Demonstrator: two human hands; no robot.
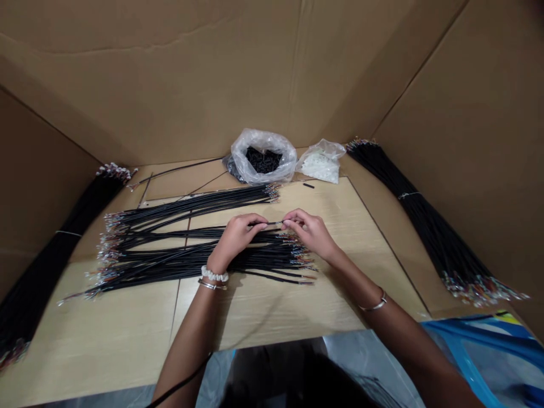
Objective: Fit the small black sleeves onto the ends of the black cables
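Note:
A black cable (273, 223) is stretched between my two hands above the table. My left hand (238, 237) pinches it between thumb and fingers. The fingertips of my right hand (312, 231) close on its end, where thin wires seem to show; the detail there is too small to make out. Right under my hands lies a spread of cut black cables (199, 258), with coloured wire ends showing at both sides. Behind them a smaller row of similar cables (212, 198) lies slanted.
At the back stand a clear bag (290, 157) of short black pieces and a bag of small white parts (321, 166). One black piece (309, 185) lies before them. Tied cable bundles lie left (55, 249) and right (410, 207). Cardboard walls (191, 85) enclose the table (263, 317).

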